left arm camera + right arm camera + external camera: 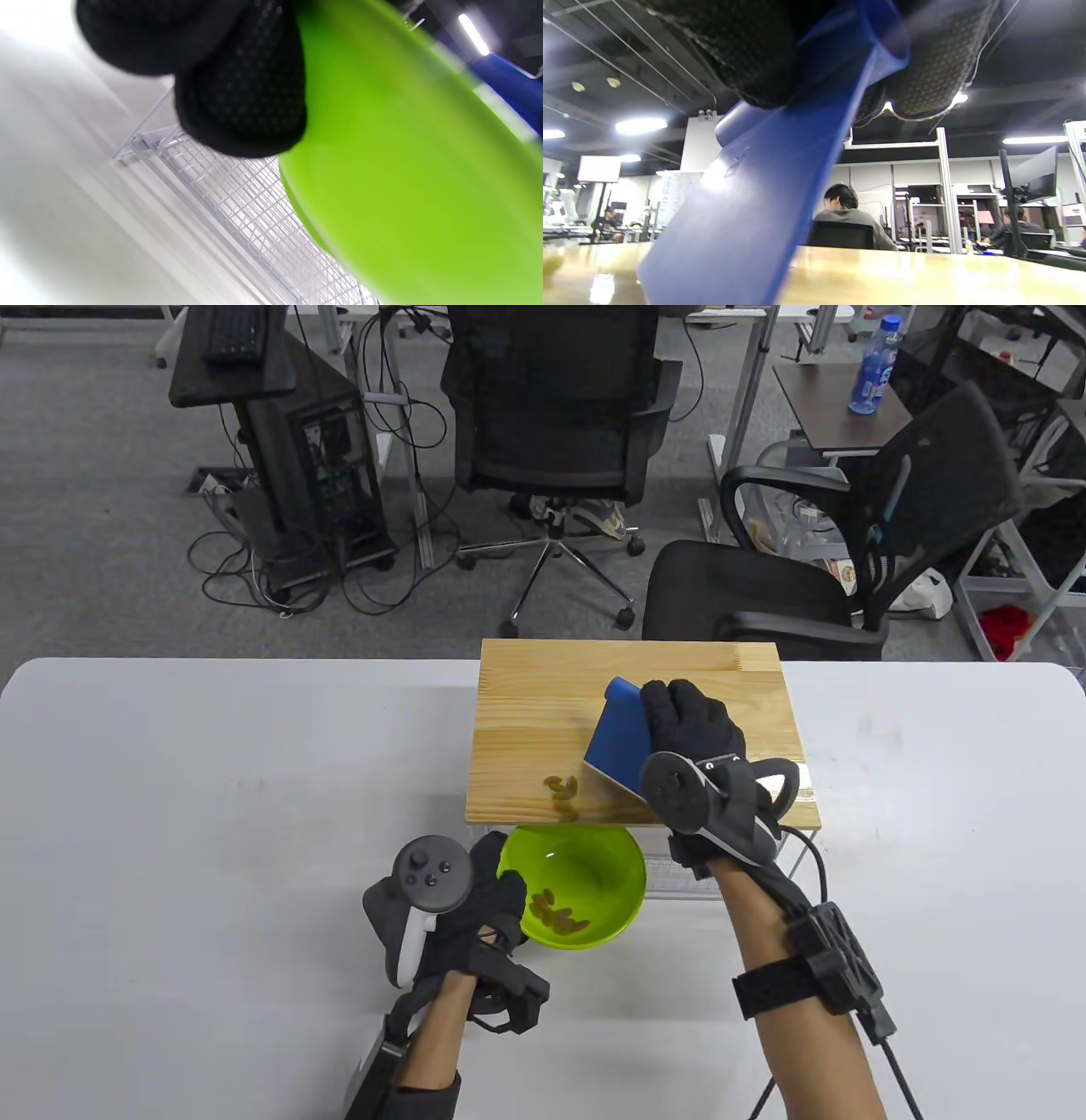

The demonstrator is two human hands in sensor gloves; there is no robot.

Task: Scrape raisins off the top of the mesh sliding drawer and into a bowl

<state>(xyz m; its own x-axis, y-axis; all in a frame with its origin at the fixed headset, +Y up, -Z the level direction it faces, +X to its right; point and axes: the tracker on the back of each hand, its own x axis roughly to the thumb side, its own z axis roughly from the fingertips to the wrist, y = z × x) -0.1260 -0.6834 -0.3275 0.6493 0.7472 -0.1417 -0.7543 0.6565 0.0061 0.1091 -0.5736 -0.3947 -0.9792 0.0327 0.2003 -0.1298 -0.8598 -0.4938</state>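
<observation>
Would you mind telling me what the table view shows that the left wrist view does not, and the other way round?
Only the table view shows the raisins near the front edge of the wooden top, more raisins in the bowl, and the right hand gripping the blue scraper. Only the left wrist view shows the drawer's wire mesh close up, beneath the bowl's underside. Both show the green bowl held by the left hand, and the white table.

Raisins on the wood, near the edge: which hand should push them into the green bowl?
Probably the right hand: it already grips the blue scraper just behind the raisins. The left hand holds the green bowl under the wooden top's edge.
</observation>
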